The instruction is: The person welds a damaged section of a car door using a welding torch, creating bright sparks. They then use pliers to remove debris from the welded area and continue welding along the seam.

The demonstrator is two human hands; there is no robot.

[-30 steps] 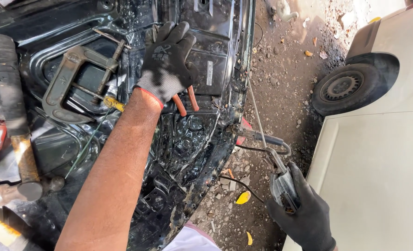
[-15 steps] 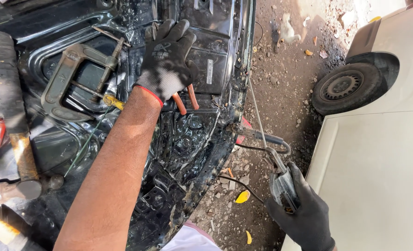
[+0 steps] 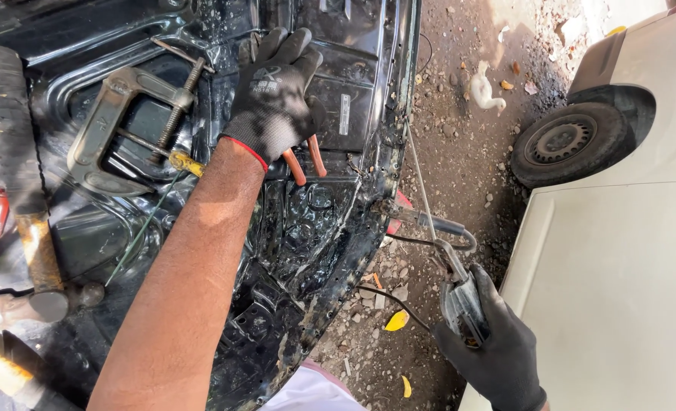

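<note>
Your left hand (image 3: 273,95) is closing around orange-handled pliers (image 3: 305,158) on the black car panel (image 3: 315,228); your right hand (image 3: 497,358) is gripping a welding holder (image 3: 459,301) tightly.

L hand (image 3: 273,99) gloved, arm outstretched, R hand (image 3: 497,358) gloved, fist closed

Outdoor auto-body repair yard: black sheet-metal car panel (image 3: 307,228), C-clamp (image 3: 125,122), hammer (image 3: 18,304), dirt ground (image 3: 467,152), parked white car (image 3: 619,251).
</note>
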